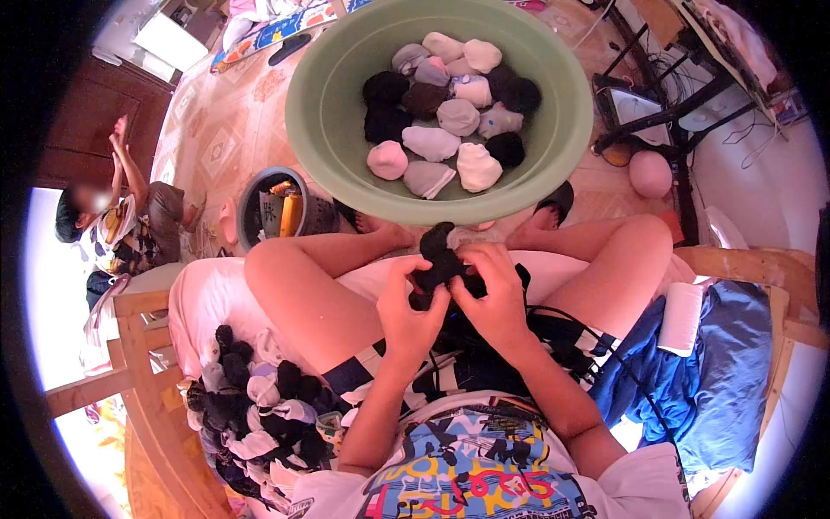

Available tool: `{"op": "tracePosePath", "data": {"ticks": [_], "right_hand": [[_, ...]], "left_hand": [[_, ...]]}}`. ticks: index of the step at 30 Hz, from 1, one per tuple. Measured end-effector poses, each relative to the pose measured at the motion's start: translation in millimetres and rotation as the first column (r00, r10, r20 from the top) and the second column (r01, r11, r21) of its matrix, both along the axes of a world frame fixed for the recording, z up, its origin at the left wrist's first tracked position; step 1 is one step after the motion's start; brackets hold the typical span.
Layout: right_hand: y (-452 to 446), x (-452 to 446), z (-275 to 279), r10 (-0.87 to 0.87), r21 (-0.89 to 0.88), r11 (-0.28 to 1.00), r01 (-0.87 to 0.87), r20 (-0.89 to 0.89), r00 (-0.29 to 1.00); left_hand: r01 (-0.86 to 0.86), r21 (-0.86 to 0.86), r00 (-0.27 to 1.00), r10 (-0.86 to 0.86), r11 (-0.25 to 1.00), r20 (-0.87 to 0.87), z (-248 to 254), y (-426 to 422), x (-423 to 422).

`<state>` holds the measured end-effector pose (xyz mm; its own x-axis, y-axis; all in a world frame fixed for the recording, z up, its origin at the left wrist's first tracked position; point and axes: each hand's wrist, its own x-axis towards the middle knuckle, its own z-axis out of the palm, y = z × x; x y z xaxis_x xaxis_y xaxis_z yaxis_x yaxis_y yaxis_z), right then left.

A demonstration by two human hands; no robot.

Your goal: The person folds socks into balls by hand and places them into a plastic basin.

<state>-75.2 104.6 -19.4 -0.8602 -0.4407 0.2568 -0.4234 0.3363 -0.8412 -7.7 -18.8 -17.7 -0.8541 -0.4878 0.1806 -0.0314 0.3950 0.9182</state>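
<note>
Between my two hands, above my lap, is a black sock (439, 259), its upper end sticking up past my fingers. My left hand (410, 303) pinches its left side with thumb and fingers. On the other side my right hand (491, 290) grips it, thumb pressed inward. In front stands a large green basin (333, 164) holding several balled-up socks in white, grey, pink, black and brown. A pile of loose socks (259, 389), mostly black, white and grey, lies on the seat to my left.
A grey bin (251, 216) with yellow packaging stands on the tiled floor left of the basin. Another person (130, 212) sits at far left. Blue cloth (683, 381) and a white roll (681, 318) lie at my right. A black cable (605, 350) crosses my right thigh. Wooden rails (143, 381) flank the seat.
</note>
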Motion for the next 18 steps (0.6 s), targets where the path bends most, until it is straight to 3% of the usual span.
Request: {"op": "tracePosePath", "data": {"ticks": [1,2,4,5,7,9,11,12,13,14,15,16,17,18], "right_hand": [[0.0,0.0,0.0,0.001,0.000,1.000,-0.001,0.000,1.000],[-0.3,0.3,0.0,-0.017,-0.027,1.000,0.017,-0.021,1.000],[-1.1,2.9,1.3,-0.034,-0.057,0.998,0.032,-0.039,0.999],[-1.6,3.3,3.1,-0.053,-0.092,0.994,0.057,0.048,0.997],[-1.4,5.4,-1.7,-0.068,-0.127,0.988,0.085,0.133,0.989],[-1.1,8.3,-14.2,0.006,-0.347,0.923,0.167,0.446,0.895],[4.3,1.8,-11.0,0.175,-0.470,0.800,0.373,0.777,0.605],[5.4,-0.9,-8.2,0.245,-0.474,0.761,0.443,0.842,0.480],[7.0,-0.4,-6.7,0.247,-0.475,0.760,0.443,0.842,0.480],[9.0,0.7,-5.5,0.360,-0.518,0.704,0.486,0.850,0.384],[10.8,0.9,-5.0,0.473,-0.548,0.644,0.534,0.833,0.286],[12.2,0.1,-6.1,0.473,-0.548,0.644,0.534,0.833,0.286],[13.4,-1.0,-8.7,0.515,-0.557,0.623,0.549,0.821,0.249],[14.7,-2.1,-11.7,0.555,-0.565,0.602,0.564,0.804,0.213]], "left_hand": [[-0.034,-0.151,0.999,0.029,0.988,-0.036,2.9,0.0,0.0],[-0.034,-0.151,0.999,0.029,0.988,-0.036,5.2,0.7,-1.8],[-0.216,-0.196,0.972,0.191,0.957,-0.140,9.3,2.4,-5.2],[-0.219,-0.199,0.971,0.192,0.955,-0.144,7.0,-0.2,-4.1],[-0.146,-0.475,0.984,0.079,0.868,-0.157,2.1,-5.9,-1.3],[-0.100,-0.468,0.992,0.053,0.878,-0.113,5.1,-3.1,1.9],[-0.054,-0.460,0.997,0.026,0.886,-0.068,5.4,-3.2,3.9],[-0.018,-0.195,0.999,0.025,0.981,0.036,1.4,-3.7,5.5],[-0.007,0.089,0.991,-0.005,0.996,0.134,-3.0,-4.2,6.2],[-0.007,0.089,0.991,-0.005,0.996,0.133,-7.3,-5.2,5.4],[-0.037,0.456,0.990,-0.029,0.889,0.137,-11.8,-6.9,4.0],[-0.066,0.756,0.990,-0.053,0.651,0.132,-16.0,-8.8,3.2],[-0.067,0.756,0.990,-0.052,0.651,0.132,-20.4,-12.1,3.0],[-0.023,0.892,0.993,-0.092,0.452,0.073,-22.5,-16.3,1.8]]}}
